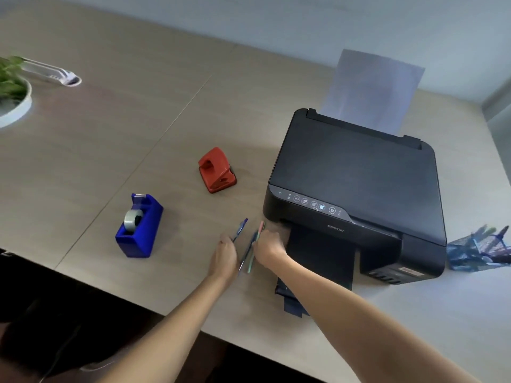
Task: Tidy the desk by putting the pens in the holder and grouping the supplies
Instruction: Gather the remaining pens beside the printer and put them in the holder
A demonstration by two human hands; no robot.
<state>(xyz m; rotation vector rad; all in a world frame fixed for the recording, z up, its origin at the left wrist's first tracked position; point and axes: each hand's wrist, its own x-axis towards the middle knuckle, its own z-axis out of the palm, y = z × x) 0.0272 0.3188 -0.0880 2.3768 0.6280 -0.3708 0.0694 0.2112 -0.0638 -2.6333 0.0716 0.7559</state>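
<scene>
Hands met over a small cluster of pens near the front edge of the wooden desk (110, 128), just left of the black printer (356, 172). The left hand (225, 257) was curled around a blue pen (240, 230), whose tip stuck out beyond the fingers toward the far side. The right hand (269, 248) was closed on a pink pen (261, 228), while a blue-and-green pair of pens (249, 252) lay on the desk between the two hands. A blue mesh pen holder (475, 251) stood well apart on the right, beyond the printer, already with several pens upright in it. A blue tape dispenser (139, 226) sat to the left of the hands, and a red hole punch (217, 170) stood farther back, between the dispenser and the printer. A white plant pot (16, 106) occupied the far left edge.
</scene>
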